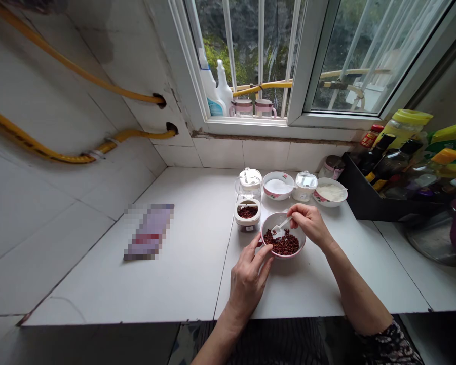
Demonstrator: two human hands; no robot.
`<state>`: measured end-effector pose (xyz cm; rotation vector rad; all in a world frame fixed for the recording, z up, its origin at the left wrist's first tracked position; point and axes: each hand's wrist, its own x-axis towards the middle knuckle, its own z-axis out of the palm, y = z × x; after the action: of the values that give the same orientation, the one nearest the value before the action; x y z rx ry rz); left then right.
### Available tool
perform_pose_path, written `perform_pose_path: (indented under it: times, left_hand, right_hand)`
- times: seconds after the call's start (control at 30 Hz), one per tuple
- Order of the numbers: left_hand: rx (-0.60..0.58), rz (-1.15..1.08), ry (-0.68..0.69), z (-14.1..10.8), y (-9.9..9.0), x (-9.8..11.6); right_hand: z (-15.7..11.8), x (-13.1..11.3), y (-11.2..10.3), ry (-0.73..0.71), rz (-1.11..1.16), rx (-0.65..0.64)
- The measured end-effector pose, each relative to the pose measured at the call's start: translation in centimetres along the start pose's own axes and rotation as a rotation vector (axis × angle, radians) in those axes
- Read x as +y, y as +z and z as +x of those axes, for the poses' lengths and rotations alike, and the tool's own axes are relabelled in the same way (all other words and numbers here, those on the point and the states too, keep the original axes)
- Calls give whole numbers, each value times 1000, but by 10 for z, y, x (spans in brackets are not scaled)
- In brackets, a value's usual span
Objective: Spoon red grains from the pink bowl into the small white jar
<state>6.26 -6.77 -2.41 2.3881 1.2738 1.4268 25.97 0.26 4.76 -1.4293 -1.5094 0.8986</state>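
Note:
A bowl (303, 247) with a pink outside stands on the white counter, partly filled with dark red-brown dried bits that look like Sichuan peppercorns (287, 244). My left hand (249, 274) grips its left rim, fingers curved along the edge. Pinched in my right hand (307, 220) is a small white spoon (281, 226), its scoop end down in the bowl over the peppercorns. Just behind my left hand sits an uncovered square jar (247, 224), filled near the top with similar dark bits.
Behind stand a flowered bowl of white powder (276, 185), another bowl of pale grains (330, 191) and two lidded jars, one a clear jar (305, 185). A black box of bottles (359, 195) is at the right. A blurred purple packet (150, 233) lies left.

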Motion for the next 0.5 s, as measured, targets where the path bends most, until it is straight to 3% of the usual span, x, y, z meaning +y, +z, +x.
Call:
perform_pose_path:
  times: [0.3, 0.5]
  left_hand:
    - [-9, -4, -13, 0, 0, 0]
    - [0, 0, -8, 0, -1, 0]
  right_hand:
    - [0, 2, 3, -42, -62, 21]
    - [1, 0, 3, 44, 93, 5]
